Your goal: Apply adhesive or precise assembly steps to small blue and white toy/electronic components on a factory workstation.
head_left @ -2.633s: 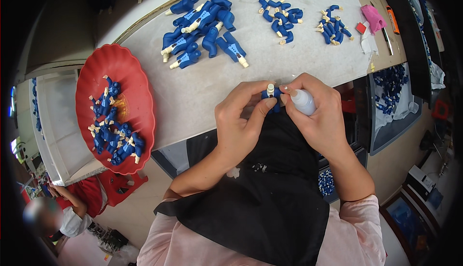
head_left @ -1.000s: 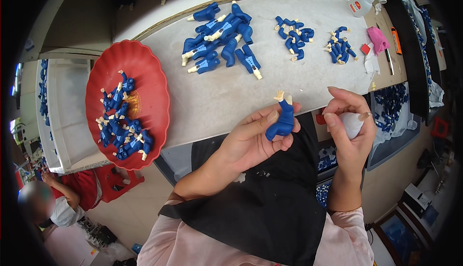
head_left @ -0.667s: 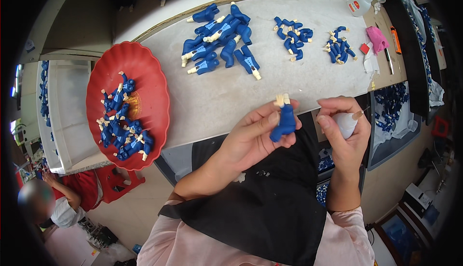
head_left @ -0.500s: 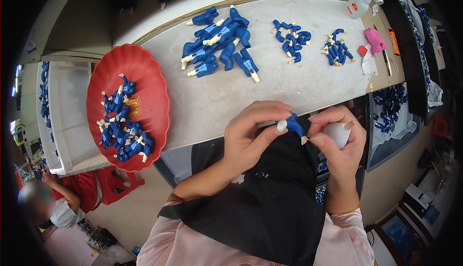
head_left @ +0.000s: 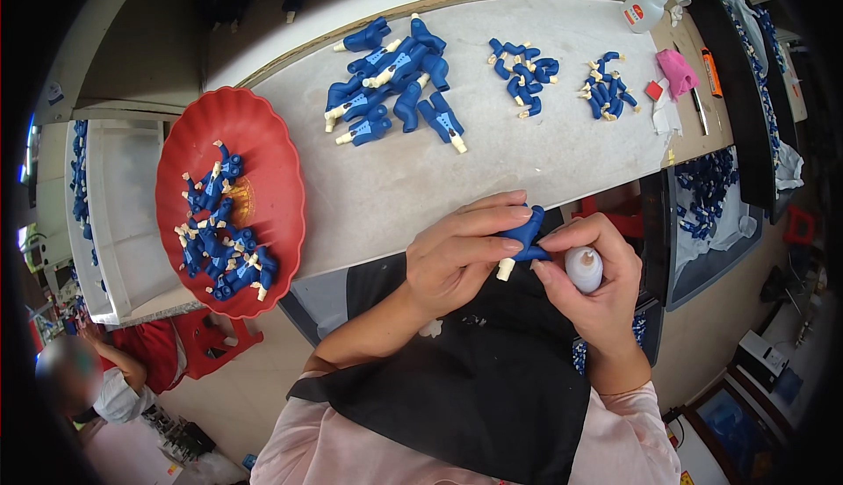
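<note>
Between the fingers of my left hand (head_left: 443,261) is a blue figurine body (head_left: 524,226), tilted, with a cream peg sticking out low. My right hand (head_left: 610,305) pinches a blue limb at the body's side between thumb and forefinger. Tucked in the same palm is a small white squeeze bottle (head_left: 583,270), its narrow tip facing up. My fingers cover where limb and body meet. On the table beyond lie a heap of larger blue bodies (head_left: 404,68) and two small groups of blue arm pieces (head_left: 524,76) with cream ends.
At left a red scalloped plate (head_left: 281,151) carries assembled blue figures (head_left: 215,256). Far right are a clear bottle (head_left: 645,12), a pink cloth (head_left: 677,72), an orange tube (head_left: 711,72) and a pen-like tool. A grey bin (head_left: 716,265) of blue parts stands right. Another person sits lower left.
The figurine body has turned, and its peg now points down. My right hand has come closer to it and lower, and the bottle's tip has swung from sideways to upward.
</note>
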### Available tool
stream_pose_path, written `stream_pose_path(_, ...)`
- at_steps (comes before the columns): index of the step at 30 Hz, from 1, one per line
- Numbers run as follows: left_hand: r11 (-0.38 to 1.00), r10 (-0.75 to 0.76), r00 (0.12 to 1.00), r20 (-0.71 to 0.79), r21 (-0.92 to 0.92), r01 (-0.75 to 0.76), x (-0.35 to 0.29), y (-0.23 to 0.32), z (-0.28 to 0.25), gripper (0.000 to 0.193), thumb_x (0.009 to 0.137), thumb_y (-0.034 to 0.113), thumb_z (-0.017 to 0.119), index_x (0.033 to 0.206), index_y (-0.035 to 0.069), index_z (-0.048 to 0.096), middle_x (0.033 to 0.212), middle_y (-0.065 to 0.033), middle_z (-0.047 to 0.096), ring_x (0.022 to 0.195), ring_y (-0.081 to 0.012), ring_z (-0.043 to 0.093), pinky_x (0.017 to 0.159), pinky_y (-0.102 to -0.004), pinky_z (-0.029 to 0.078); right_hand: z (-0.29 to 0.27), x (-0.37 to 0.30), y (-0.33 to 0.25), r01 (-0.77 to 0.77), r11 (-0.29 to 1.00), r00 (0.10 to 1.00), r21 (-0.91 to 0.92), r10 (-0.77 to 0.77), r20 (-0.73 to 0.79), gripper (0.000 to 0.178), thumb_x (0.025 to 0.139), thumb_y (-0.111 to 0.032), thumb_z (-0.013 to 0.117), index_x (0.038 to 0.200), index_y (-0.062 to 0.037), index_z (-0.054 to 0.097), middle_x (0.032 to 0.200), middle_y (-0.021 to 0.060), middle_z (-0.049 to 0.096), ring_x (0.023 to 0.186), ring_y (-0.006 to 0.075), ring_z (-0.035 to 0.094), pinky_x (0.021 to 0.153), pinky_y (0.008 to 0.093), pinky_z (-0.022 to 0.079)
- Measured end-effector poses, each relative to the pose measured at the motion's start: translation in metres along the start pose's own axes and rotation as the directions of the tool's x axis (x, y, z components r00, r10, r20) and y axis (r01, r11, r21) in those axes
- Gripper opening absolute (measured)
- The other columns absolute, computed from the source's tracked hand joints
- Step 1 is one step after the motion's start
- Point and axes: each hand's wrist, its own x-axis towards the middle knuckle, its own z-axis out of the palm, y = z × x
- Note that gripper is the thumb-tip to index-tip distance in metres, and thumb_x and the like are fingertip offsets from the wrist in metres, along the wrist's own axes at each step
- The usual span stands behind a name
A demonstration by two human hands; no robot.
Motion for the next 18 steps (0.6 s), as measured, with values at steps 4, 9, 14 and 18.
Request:
stream_pose_path(4,0.994,-0.047,0.997,0.069,0.102,0.04,0.002,0.002,-0.004,0.024,0.067,-0.007,0.06,0.09,0.0,0.056,0.092,-0.0158,0.058,0.086,-0.0282,0.058,0.071,-0.0305,0.048,-0.001,0.0,0.003,-0.061,0.995,0.998,0.078,0.063,-0.015,0.02,0.062,0.002,0.066,0.079,-0.0015,0.055,0.071,0.0054,0.058,0.064,0.0112,0.058,0.059,0.0205,0.044)
stream_pose_path(9,0.892,-0.434,0.898,0.07,-0.109,0.439,-0.002,0.013,-0.002,0.027,0.071,-0.004,0.061,0.097,-0.001,0.054,0.091,-0.0114,0.057,0.081,-0.0175,0.058,0.068,-0.0258,0.047,-0.007,0.004,0.004,-0.018,1.0,0.999,-0.025,0.017,-0.043,0.023,0.063,0.001,0.066,0.084,-0.0017,0.057,0.071,0.0045,0.059,0.064,0.0089,0.057,0.058,0.0197,0.043)
stream_pose_path(14,0.783,-0.559,0.819,0.131,-0.239,0.574,-0.001,0.017,-0.001,0.029,0.074,-0.002,0.059,0.102,-0.002,0.05,0.093,-0.0089,0.055,0.079,-0.0125,0.057,0.068,-0.0229,0.046,-0.013,0.009,0.002,-0.007,0.987,1.0,-0.158,0.011,0.025,0.021,0.062,0.0,0.065,0.082,-0.0018,0.057,0.07,0.0066,0.059,0.063,0.0132,0.059,0.056,0.0215,0.044)
stream_pose_path(18,0.768,-0.586,0.801,0.123,-0.231,0.597,-0.002,0.019,0.001,0.028,0.075,-0.002,0.059,0.102,-0.002,0.051,0.091,-0.0084,0.055,0.078,-0.0122,0.057,0.069,-0.0221,0.046,-0.016,0.011,0.001,0.01,0.967,0.995,-0.255,0.016,0.099,0.021,0.061,0.0,0.064,0.081,-0.0018,0.057,0.071,0.0093,0.059,0.063,0.0205,0.06,0.056,0.0243,0.045)
